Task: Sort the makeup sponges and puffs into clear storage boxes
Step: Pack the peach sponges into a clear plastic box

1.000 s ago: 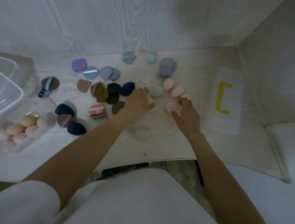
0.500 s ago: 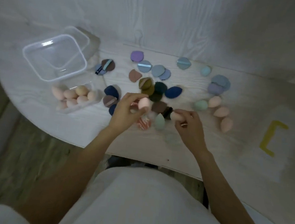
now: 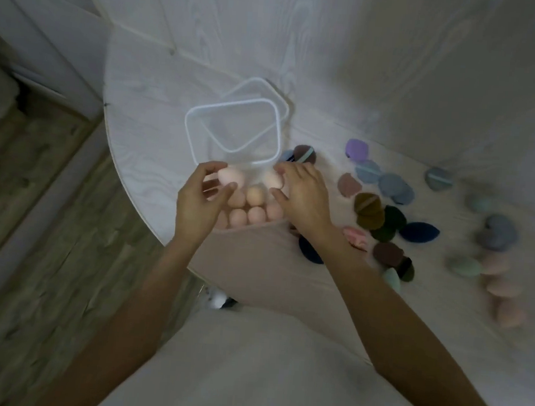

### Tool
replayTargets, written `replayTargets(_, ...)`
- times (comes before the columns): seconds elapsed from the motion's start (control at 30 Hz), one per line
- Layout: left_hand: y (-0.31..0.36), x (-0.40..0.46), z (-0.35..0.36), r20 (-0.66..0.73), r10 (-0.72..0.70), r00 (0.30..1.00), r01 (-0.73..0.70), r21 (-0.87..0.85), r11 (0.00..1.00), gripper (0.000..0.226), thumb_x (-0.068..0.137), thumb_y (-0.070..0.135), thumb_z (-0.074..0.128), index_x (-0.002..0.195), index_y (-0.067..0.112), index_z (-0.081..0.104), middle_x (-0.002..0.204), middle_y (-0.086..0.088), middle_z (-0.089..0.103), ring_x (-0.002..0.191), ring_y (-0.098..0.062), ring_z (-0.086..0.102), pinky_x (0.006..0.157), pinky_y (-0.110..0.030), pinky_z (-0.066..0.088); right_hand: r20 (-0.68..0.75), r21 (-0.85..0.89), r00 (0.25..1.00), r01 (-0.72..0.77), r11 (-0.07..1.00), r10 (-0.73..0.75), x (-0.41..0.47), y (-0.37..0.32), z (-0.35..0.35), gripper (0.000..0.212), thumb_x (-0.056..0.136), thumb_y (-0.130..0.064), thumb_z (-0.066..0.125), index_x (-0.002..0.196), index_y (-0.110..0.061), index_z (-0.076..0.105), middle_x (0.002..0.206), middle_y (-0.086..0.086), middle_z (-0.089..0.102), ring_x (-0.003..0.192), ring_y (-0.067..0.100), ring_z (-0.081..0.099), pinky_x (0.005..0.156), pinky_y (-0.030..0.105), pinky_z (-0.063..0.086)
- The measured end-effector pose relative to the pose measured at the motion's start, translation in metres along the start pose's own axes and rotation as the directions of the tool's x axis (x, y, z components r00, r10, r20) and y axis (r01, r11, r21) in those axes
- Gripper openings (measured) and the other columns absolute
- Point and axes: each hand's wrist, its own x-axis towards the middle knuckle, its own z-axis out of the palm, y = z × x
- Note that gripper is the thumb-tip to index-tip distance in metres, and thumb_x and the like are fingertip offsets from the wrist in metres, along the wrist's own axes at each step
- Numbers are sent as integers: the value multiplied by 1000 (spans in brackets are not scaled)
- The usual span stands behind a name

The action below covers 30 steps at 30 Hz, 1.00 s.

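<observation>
Both hands had carried their peach sponges from the worktop's middle to the clear box (image 3: 226,223) at its left edge — the left hand (image 3: 201,197) pinched one sponge (image 3: 231,176), the right hand (image 3: 302,192) held another (image 3: 273,179) over those already inside. Coloured puffs (image 3: 379,183) lay scattered toward the right.
</observation>
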Motion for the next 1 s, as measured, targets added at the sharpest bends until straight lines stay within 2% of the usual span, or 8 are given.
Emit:
replayTargets(0.13,-10,22,13,66,50,997,-48,-28,998,29,85,11,65,110,21,56,106,18,59,93,2,59,77,-9,45,-80,-251,995,35,967,-57,11,0,23,20,64,-8,77,78,-12,64,75,4,65,74,27,55,68,29,30)
replayTargets(0.3,-25,33,35,188,127,974,-132,14,991,29,87,12,61,115,15,54,114,2,57,100,-9,57,80,-20,49,12,-401,1000,29,916,-27,7,-7,29,24,57,-9,80,58,-16,57,57,0,57,64,23,52,60,29,28)
replayTargets(0.43,-34,36,42,237,127,963,-151,89,984,32,83,4,62,113,13,57,113,-5,58,98,-17,58,81,-29,50,42,-382,999,19,924,-3,4,-2,30,14,59,-11,80,63,-16,68,68,-2,64,66,24,53,55,28,37)
replayTargets(0.57,-37,36,47,271,132,953,-178,152,972,30,84,8,62,112,15,58,112,1,60,98,-8,57,81,-29,50,71,-428,997,54,902,-26,4,-2,31,14,61,-10,80,62,-18,68,69,-1,62,64,22,53,53,27,37)
replayTargets(0.63,-38,37,50,233,176,956,-221,184,958,26,84,9,63,110,14,59,109,2,61,93,-6,57,76,-30,51,66,-434,996,75,898,-51,2,-2,32,15,61,-8,80,64,-17,68,66,1,58,63,22,52,52,28,36)
replayTargets(0.73,-41,36,56,224,274,935,-331,279,901,18,82,10,64,100,12,62,104,0,60,82,-12,60,62,-34,53,47,-432,996,83,898,-69,-1,-1,32,16,61,-7,80,65,-16,67,63,3,54,62,22,51,52,29,37)
replayTargets(0.83,-42,38,60,220,272,937,-336,355,872,14,80,9,65,94,11,63,96,-2,62,74,-18,62,55,-39,51,53,-408,994,107,907,-93,-1,0,32,17,59,-6,81,63,-16,67,56,1,52,60,21,51,53,30,39)
replayTargets(1.0,-37,41,63,258,189,947,-286,420,861,19,85,19,61,103,14,66,97,-4,68,84,-24,64,69,-40,49,39,-304,992,126,944,-120,-6,11,30,10,66,-10,76,69,-16,69,56,-2,58,64,20,50,57,27,35)
